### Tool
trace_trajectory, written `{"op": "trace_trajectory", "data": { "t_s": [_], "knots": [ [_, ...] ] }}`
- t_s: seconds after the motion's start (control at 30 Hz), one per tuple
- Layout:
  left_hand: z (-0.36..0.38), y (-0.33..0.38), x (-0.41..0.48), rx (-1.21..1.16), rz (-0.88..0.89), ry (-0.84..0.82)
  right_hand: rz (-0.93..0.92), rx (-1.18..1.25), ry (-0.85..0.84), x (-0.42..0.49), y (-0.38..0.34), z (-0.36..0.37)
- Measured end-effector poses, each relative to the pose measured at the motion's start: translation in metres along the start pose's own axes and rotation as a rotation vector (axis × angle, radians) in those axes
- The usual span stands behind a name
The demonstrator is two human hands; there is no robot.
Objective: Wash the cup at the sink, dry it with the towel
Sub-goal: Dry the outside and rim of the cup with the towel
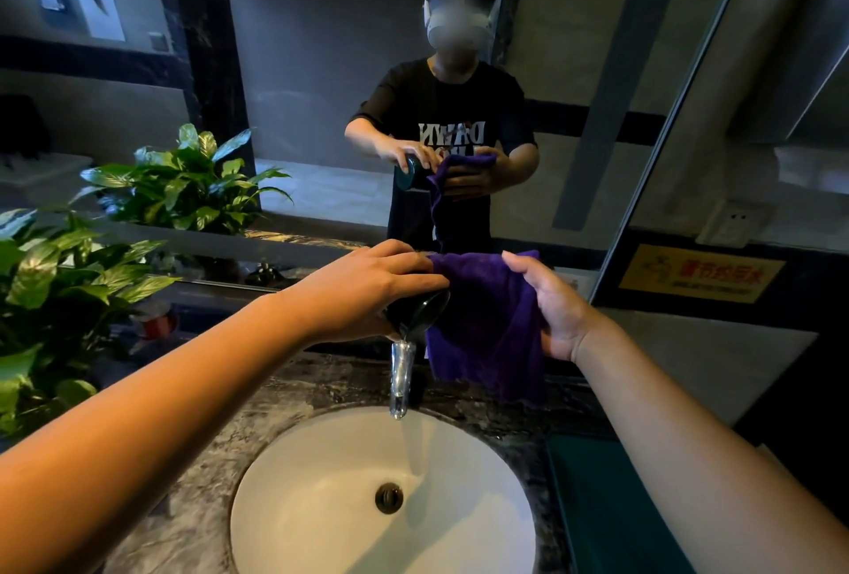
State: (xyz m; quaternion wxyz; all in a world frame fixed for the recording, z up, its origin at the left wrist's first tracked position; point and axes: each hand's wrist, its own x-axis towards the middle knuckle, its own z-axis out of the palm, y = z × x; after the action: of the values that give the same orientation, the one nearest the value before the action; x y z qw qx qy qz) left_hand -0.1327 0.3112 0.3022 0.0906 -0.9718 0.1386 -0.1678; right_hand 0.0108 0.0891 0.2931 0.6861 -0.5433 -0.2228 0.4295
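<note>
Potted plant [69, 270] stands at the left edge of the dark marbled tabletop [193, 472], against the mirror [321, 68]. Left hand [367, 293]: grip closed around the dark cup [416, 309], which is tilted on its side above the faucet [400, 378], mouth turned toward the towel. Faucet is at the back edge of the white sink [321, 504]; water runs from its spout into the basin, near the drain [388, 498]. Purple towel [487, 321] touches the cup's right side and hangs down over the back of the tabletop. Right hand [551, 302]: grip clenched on the towel's right part, thumb on top. A teal mat [606, 514] lies at the right edge.
</note>
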Motion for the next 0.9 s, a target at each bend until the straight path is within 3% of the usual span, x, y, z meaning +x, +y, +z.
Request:
{"op": "trace_trajectory", "data": {
  "t_s": [0.13,0.33,0.5,0.63,0.77,0.9],
  "knots": [
    [0.023,0.009,-0.012,-0.185,-0.088,-0.062,0.043,0.016,0.079,-0.004,0.022,0.002],
    [0.069,0.048,-0.048,-0.811,-0.391,-0.074,0.131,0.210,0.246,-0.030,0.082,-0.006],
    [0.107,0.088,-0.080,-1.240,-0.651,-0.047,0.160,0.362,0.268,-0.056,0.118,-0.014],
    [0.129,0.108,-0.101,-1.305,-0.689,-0.062,0.096,0.346,0.257,-0.070,0.116,-0.020],
    [0.125,0.117,-0.104,-1.331,-0.655,-0.043,0.097,0.241,0.144,-0.073,0.106,-0.006],
    [0.111,0.122,-0.096,-1.365,-0.587,-0.064,0.182,-0.082,0.065,-0.072,0.126,0.008]
  ]
}}
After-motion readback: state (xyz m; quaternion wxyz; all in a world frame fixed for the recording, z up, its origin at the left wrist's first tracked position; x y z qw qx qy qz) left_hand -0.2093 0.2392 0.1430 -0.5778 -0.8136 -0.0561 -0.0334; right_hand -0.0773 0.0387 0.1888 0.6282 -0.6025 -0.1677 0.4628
